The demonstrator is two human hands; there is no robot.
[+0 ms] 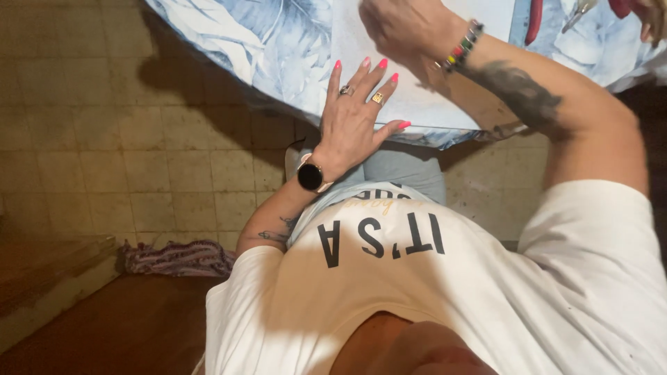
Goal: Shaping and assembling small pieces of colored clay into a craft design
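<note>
My left hand (358, 118), with pink nails, two rings and a black wristwatch, lies flat with its fingers spread on a white sheet (417, 97) at the table's near edge. My right hand (406, 24), with a beaded bracelet on the wrist and a tattooed forearm behind it, rests farther up on the same sheet. Its back faces me and its fingers are hidden or cut off by the frame's top. The sheet lies on a blue leaf-patterned tablecloth (278, 48).
A red-handled tool (535, 21) and a metal tool (580, 10) lie on the table at the top right, beside part of another hand (653, 17). Beige floor tiles (104, 139) lie to the left. A striped cloth (177, 257) is on the floor by a wooden step (48, 267).
</note>
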